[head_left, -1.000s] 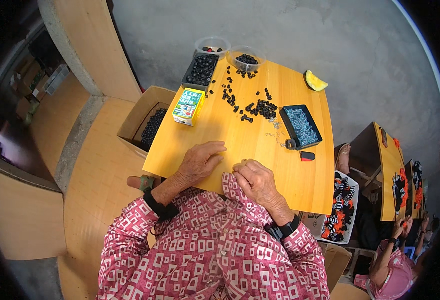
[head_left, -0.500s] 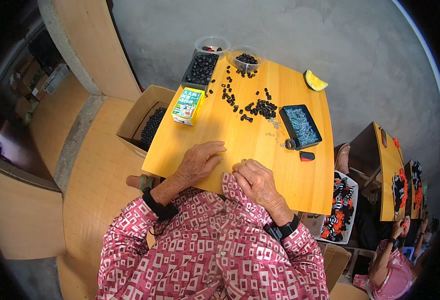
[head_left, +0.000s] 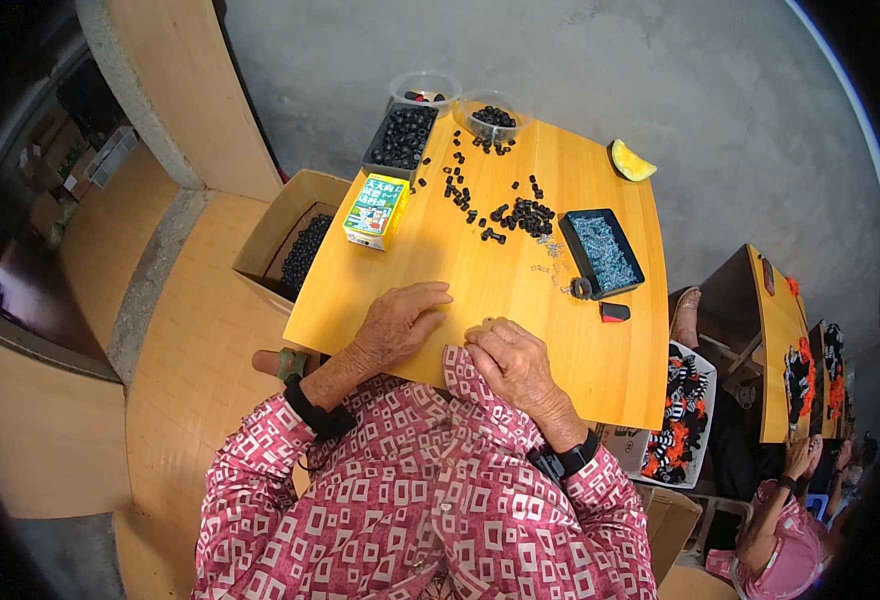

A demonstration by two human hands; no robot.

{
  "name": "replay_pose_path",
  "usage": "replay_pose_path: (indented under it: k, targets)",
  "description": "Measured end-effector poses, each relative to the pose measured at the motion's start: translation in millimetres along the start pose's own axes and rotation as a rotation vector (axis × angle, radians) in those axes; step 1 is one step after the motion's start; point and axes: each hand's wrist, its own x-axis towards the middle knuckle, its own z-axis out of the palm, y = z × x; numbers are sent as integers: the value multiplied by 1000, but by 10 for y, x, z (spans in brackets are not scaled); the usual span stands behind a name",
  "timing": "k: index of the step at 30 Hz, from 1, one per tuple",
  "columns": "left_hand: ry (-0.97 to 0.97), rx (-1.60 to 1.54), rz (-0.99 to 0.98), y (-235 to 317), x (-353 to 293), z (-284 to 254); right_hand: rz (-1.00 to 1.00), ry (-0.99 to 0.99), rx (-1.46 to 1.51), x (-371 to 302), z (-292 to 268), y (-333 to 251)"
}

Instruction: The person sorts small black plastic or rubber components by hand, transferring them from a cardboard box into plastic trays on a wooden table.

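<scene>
My left hand [head_left: 398, 325] rests on the near edge of the yellow wooden table [head_left: 440, 270]. Its fingers are stretched out toward the right, and nothing shows in them. Beside it, across a small gap, lies my right hand [head_left: 513, 362], its fingers bent and drawn together. The underside of those fingers is hidden, so I cannot see whether anything is in them. A corner of the pink patterned shirt [head_left: 463, 370] lies over the table edge against the right hand. Farther off, small black cylindrical parts [head_left: 528, 217] lie in a loose pile.
A black tray [head_left: 605, 250] of small shiny pieces stands at the right, near a black-and-red piece [head_left: 615, 312]. A melon slice [head_left: 632, 163], yellow box [head_left: 377, 211], black tray of parts [head_left: 403, 138] and clear bowls [head_left: 493, 115] sit farther back. A cardboard box [head_left: 272, 235] stands left; a co-worker [head_left: 785, 530] sits right.
My hands and the things on my table have not visibly moved. At the right, the co-worker's hands have shifted slightly.
</scene>
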Motion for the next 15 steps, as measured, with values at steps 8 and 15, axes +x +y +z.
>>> replay_pose_path:
  k: [8,15]
  targets:
    - [7,-12,5,11,15,-12,14,-12,3,15,-18,-9]
    - [-21,-189,-197,375,92,-202,439,-106,528,25,-107,-146]
